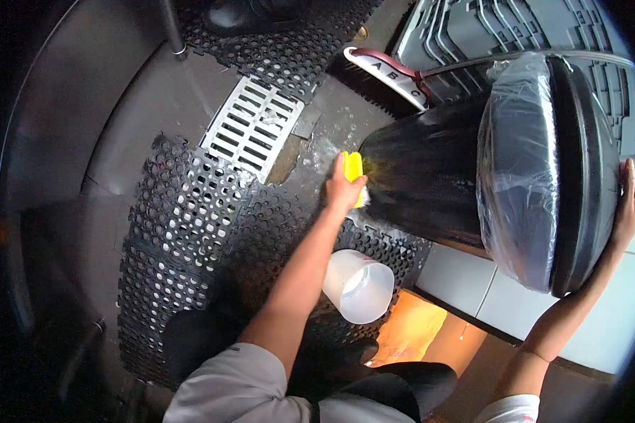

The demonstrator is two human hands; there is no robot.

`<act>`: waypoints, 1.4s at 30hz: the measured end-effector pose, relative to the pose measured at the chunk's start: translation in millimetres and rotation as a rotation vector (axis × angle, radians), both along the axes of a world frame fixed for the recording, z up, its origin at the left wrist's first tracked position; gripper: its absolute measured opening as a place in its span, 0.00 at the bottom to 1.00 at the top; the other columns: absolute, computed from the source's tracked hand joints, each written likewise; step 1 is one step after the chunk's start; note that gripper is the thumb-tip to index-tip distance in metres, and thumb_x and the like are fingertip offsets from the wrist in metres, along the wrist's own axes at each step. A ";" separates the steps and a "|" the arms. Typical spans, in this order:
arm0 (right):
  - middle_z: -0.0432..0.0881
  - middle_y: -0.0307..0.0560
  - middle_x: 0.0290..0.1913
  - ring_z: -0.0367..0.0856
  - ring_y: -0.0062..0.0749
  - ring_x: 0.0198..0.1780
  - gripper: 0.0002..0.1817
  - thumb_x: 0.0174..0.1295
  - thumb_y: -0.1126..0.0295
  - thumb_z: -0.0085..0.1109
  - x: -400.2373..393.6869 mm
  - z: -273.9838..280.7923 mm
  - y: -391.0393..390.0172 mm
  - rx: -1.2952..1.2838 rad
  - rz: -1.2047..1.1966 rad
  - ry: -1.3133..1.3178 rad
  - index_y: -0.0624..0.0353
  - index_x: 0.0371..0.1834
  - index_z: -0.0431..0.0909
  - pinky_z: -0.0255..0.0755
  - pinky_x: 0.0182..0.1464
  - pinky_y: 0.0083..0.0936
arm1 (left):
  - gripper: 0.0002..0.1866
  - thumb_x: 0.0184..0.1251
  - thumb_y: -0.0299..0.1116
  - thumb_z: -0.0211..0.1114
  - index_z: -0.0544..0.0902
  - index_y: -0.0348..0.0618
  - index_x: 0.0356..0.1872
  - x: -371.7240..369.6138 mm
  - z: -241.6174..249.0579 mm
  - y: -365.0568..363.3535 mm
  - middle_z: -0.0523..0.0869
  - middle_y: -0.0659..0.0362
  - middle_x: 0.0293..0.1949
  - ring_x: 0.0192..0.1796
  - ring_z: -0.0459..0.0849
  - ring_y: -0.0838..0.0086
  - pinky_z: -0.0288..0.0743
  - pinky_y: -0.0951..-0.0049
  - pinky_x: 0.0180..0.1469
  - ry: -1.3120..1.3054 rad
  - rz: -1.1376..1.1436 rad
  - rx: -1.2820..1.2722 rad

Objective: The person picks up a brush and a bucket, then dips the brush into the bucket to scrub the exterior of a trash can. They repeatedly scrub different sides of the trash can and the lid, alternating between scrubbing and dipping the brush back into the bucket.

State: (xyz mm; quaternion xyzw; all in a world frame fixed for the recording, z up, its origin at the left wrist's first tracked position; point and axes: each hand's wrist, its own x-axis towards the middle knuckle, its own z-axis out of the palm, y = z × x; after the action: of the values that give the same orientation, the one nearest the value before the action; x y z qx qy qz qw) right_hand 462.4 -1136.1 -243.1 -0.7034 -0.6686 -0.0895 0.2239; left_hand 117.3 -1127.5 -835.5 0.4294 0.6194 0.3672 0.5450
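Observation:
My left hand is closed round a yellow brush, whose pale bristles touch the lower end of a black trash can. The can is tilted, its base towards the middle of the view. A clear plastic liner folds over its rim, below a black lid. My right hand rests against the lid at the far right, fingers stretched out. Just below my left hand stands a translucent white bucket. Wet suds lie on the floor beside the brush.
A white drain grate sits among black perforated mats. Behind the can are a broom head with letters and grey crates. A black shoe shows at the top. White tiles lie at the lower right.

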 end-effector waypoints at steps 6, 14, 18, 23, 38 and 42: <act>0.67 0.48 0.72 0.65 0.32 0.73 0.24 0.79 0.66 0.34 -28.9 -1.5 0.8 -0.071 -0.046 -0.319 0.59 0.75 0.61 0.55 0.76 0.27 | 0.47 0.56 0.24 0.74 0.57 0.39 0.76 -3.3 162.4 28.6 0.74 0.48 0.67 0.65 0.76 0.64 0.69 0.67 0.67 -0.569 0.056 0.515; 0.76 0.48 0.65 0.73 0.30 0.67 0.22 0.79 0.63 0.42 -28.4 -3.9 13.7 -0.001 -0.030 -0.109 0.62 0.70 0.69 0.61 0.72 0.24 | 0.49 0.55 0.37 0.74 0.56 0.52 0.77 -0.3 28.3 20.7 0.85 0.39 0.50 0.51 0.86 0.49 0.79 0.54 0.55 -0.145 0.051 -0.033; 0.80 0.47 0.60 0.76 0.26 0.63 0.22 0.77 0.61 0.48 -53.1 -4.9 13.0 -0.026 -0.062 -0.296 0.62 0.67 0.73 0.63 0.69 0.22 | 0.49 0.58 0.36 0.72 0.51 0.52 0.78 15.9 110.2 -22.9 0.85 0.37 0.49 0.50 0.86 0.47 0.80 0.54 0.54 -0.064 0.129 -0.113; 0.82 0.46 0.58 0.77 0.25 0.61 0.22 0.76 0.61 0.51 -69.9 -21.5 8.6 0.018 -0.037 -0.268 0.62 0.66 0.74 0.64 0.67 0.20 | 0.51 0.62 0.33 0.70 0.44 0.46 0.79 6.9 245.3 -40.7 0.76 0.37 0.63 0.54 0.85 0.50 0.81 0.59 0.54 -0.550 0.157 0.439; 0.82 0.45 0.58 0.77 0.24 0.60 0.22 0.76 0.61 0.50 -32.3 -10.9 14.1 -0.011 -0.019 -0.190 0.62 0.66 0.75 0.64 0.66 0.20 | 0.51 0.58 0.33 0.72 0.48 0.47 0.78 24.3 82.0 -51.8 0.80 0.36 0.58 0.58 0.82 0.44 0.76 0.56 0.59 -0.174 0.239 0.086; 0.82 0.45 0.58 0.77 0.24 0.60 0.22 0.76 0.61 0.50 -16.3 -2.1 21.5 -0.021 -0.009 -0.164 0.62 0.66 0.75 0.64 0.66 0.20 | 0.51 0.61 0.34 0.70 0.45 0.44 0.78 26.5 45.0 -43.3 0.78 0.35 0.60 0.60 0.79 0.42 0.74 0.54 0.61 -0.030 0.175 0.128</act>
State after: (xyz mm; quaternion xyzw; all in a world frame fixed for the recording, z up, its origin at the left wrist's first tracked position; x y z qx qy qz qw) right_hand 446.1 -1114.6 -245.2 -0.6990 -0.6825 -0.1406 0.1607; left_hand 143.8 -1170.9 -790.5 0.4021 0.6214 0.4587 0.4917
